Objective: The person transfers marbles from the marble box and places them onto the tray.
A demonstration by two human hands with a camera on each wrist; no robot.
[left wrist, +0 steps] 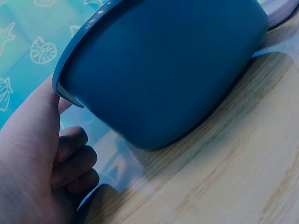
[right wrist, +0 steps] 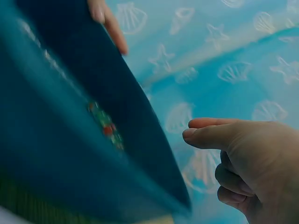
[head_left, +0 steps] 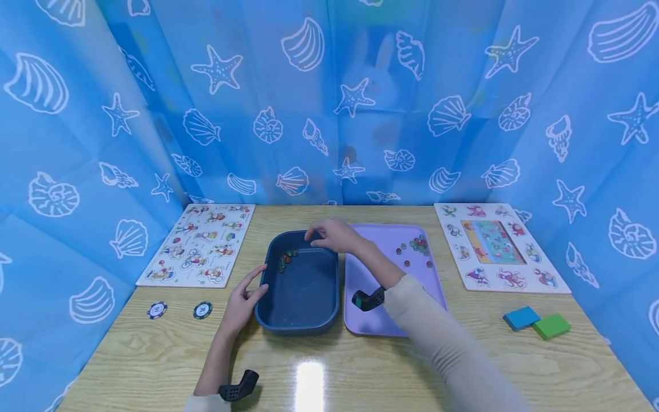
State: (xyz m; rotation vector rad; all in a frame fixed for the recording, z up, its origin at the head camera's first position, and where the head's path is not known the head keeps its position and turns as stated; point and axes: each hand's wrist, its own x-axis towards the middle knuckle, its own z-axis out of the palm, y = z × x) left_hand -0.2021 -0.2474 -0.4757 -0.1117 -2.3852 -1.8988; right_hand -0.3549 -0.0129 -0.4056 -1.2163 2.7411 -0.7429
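A deep dark blue bin with rounded corners stands upright on the table, the left hand gripping its left rim. Inside, small round pieces, green and reddish amber, lie loosely grouped on the floor towards the far left corner. The right hand is over the bin's far right corner, forefinger and thumb extended. Just right of the bin a shallow lilac tray lies flat; more such pieces cluster near its far right corner, with several scattered apart from them.
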